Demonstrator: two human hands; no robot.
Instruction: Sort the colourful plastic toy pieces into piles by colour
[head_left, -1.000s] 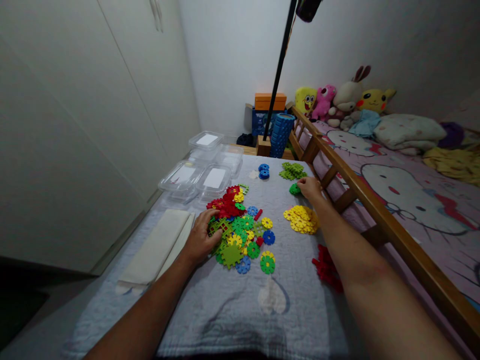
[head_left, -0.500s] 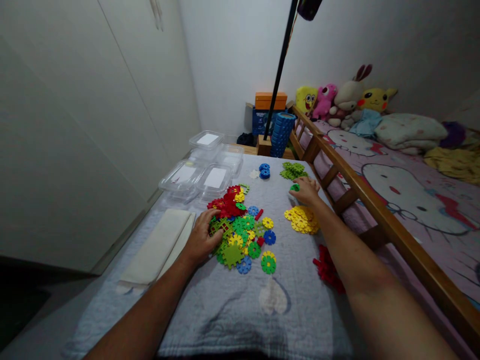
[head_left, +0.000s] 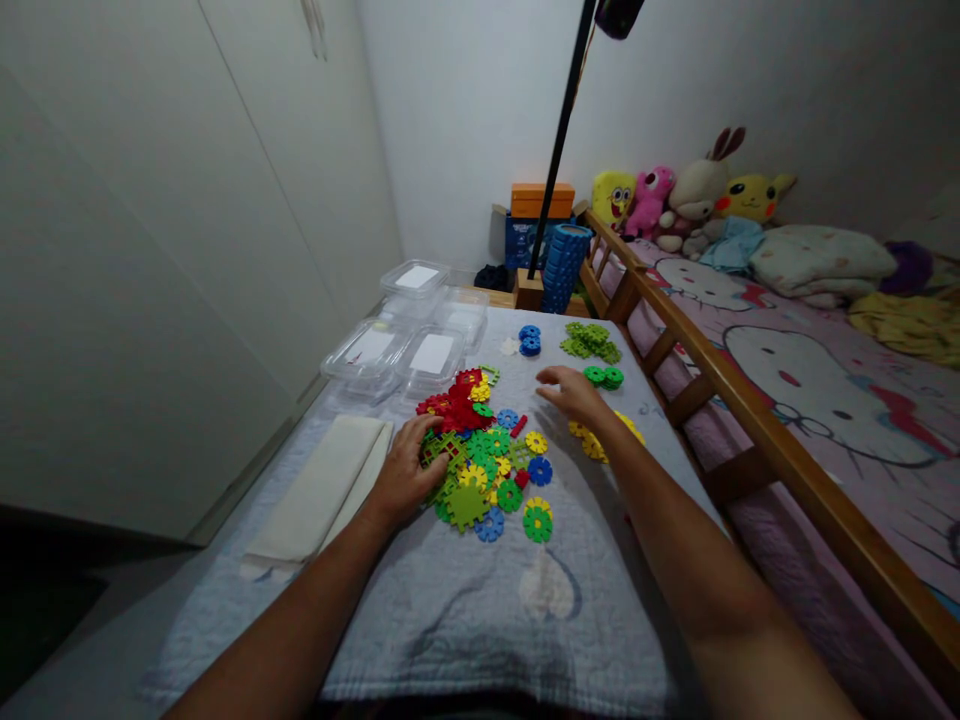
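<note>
We have the bed (head_left: pixel 795 390) along the right, its wooden rail beside our cloth-covered table (head_left: pixel 465 620). Clear boxes (head_left: pixel 367 352) stand at the table's far left, with a folded cream cloth (head_left: pixel 313 490) nearer us. Mid-table lies the mixed heap (head_left: pixel 472 476) of red, green, yellow and blue pieces. Our left hand (head_left: pixel 409 468) rests on its left edge, fingers curved and thumb spread apart. Our right hand (head_left: pixel 574 394) hovers right of the heap, thumb and fingers parted. Our right forearm partly covers the yellow pile (head_left: pixel 589 441); the light green pile (head_left: pixel 591 341) lies farther back. Between them sit the green discs (head_left: pixel 604 377), just right of our right hand. The blue discs (head_left: pixel 530 341) lie beyond that hand, and a red stick (head_left: pixel 519 426) lies by the heap.
</note>
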